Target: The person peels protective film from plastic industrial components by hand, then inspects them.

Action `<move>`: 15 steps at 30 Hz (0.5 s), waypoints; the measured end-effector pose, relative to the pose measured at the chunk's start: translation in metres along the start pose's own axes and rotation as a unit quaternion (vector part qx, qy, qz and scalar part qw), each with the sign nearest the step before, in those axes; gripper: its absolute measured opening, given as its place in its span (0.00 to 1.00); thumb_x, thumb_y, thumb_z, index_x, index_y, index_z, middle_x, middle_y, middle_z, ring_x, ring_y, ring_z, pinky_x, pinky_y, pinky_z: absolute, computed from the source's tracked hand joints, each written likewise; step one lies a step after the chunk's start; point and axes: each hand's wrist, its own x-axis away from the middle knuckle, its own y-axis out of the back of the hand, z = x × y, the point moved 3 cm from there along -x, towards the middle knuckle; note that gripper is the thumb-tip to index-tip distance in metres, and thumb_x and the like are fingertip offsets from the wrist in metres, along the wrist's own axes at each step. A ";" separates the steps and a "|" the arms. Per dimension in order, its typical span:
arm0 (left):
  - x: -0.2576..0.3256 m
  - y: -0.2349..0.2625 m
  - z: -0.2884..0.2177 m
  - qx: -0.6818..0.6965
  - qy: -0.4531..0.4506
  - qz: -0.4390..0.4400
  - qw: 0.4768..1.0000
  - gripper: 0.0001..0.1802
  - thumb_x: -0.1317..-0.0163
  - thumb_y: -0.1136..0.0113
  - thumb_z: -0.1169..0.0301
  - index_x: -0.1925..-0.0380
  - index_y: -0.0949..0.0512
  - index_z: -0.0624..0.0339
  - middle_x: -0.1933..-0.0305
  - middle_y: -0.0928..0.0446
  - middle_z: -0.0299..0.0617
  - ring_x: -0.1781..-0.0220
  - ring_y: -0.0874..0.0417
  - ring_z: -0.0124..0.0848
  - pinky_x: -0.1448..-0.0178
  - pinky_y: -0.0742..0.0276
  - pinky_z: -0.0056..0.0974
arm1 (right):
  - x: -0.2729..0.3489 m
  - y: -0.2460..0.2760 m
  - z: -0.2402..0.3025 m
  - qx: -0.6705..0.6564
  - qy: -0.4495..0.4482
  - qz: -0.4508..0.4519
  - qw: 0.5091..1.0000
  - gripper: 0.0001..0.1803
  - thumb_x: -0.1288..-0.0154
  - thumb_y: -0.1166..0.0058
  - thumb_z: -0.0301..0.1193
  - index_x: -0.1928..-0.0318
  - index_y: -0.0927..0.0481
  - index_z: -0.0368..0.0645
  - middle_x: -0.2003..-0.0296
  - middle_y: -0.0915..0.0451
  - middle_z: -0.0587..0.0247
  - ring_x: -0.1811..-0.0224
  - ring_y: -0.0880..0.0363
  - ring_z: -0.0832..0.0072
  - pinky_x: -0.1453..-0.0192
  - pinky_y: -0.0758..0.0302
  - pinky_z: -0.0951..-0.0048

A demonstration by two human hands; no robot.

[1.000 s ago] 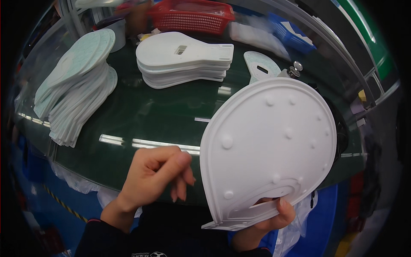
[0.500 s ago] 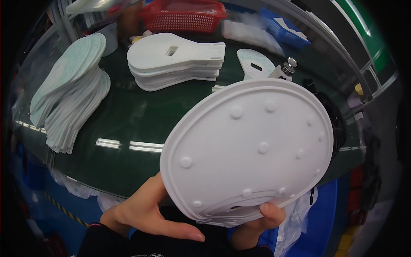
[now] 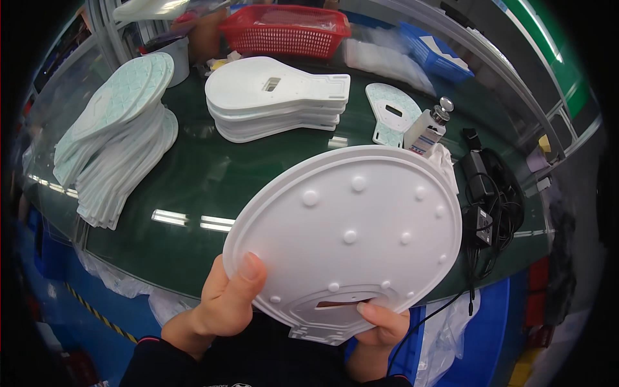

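Note:
Both my hands hold a large white plastic panel (image 3: pixel 380 264), rounded and broad, with a raised rim, several round bumps and a slot near its narrow end. My left hand (image 3: pixel 225 300) grips its left edge, thumb pressed on the face and fingers hidden behind. At the lower right, my right hand (image 3: pixel 382 329) pinches the panel beside the slot, its thumb on top. The panel is tilted toward me above the table's near edge.
On the dark green table (image 3: pixel 187 174) are a fanned stack of similar panels (image 3: pixel 122 142), a neat white stack (image 3: pixel 271 97), a single panel (image 3: pixel 393 109), a pump bottle (image 3: pixel 429 126) and black cables (image 3: pixel 487 213). Behind stand a red basket (image 3: pixel 284 32) and a blue tray (image 3: pixel 435 55).
The panel has moved left and lower, uncovering the bottle and cables. My left thumb, apart from the panel before, now presses on its face. My right hand keeps its grip.

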 end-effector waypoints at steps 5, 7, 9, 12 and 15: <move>0.002 0.010 0.001 0.023 0.015 -0.002 1.000 0.28 0.39 0.64 0.55 0.52 0.38 0.73 0.64 0.28 0.43 0.62 0.29 0.24 0.61 0.34 0.27 | 0.000 0.003 -0.002 0.002 0.005 0.048 0.999 0.27 0.56 0.54 0.14 0.50 0.37 0.32 0.56 0.29 0.49 0.53 0.30 0.63 0.49 0.34 0.67; 0.003 0.011 -0.003 0.015 -0.010 -0.018 1.000 0.29 0.40 0.60 0.54 0.53 0.38 0.74 0.62 0.28 0.45 0.61 0.28 0.27 0.58 0.34 0.29 | 0.000 -0.003 0.000 0.005 0.034 0.054 0.998 0.27 0.57 0.54 0.13 0.50 0.36 0.32 0.55 0.30 0.50 0.52 0.31 0.64 0.49 0.35 0.67; 0.003 0.010 -0.013 -0.033 -0.036 -0.016 0.999 0.29 0.42 0.57 0.55 0.53 0.37 0.75 0.61 0.28 0.46 0.60 0.28 0.27 0.57 0.34 0.29 | 0.002 -0.004 -0.002 0.029 0.037 0.018 0.999 0.31 0.60 0.54 0.13 0.48 0.40 0.32 0.55 0.31 0.45 0.53 0.31 0.58 0.49 0.34 0.62; 0.000 0.007 -0.021 -0.092 -0.060 -0.006 0.994 0.30 0.45 0.52 0.57 0.53 0.37 0.75 0.59 0.28 0.48 0.59 0.28 0.29 0.56 0.34 0.30 | 0.003 -0.004 -0.002 0.046 0.047 -0.017 0.998 0.36 0.63 0.53 0.14 0.46 0.44 0.31 0.55 0.32 0.41 0.53 0.30 0.53 0.48 0.33 0.58; -0.006 0.002 -0.031 -0.098 -0.083 0.002 0.992 0.30 0.48 0.48 0.59 0.53 0.37 0.75 0.57 0.29 0.50 0.58 0.28 0.29 0.55 0.34 0.31 | 0.007 0.002 -0.005 0.048 0.033 -0.004 0.998 0.36 0.63 0.53 0.14 0.46 0.44 0.31 0.56 0.31 0.41 0.53 0.31 0.54 0.48 0.34 0.59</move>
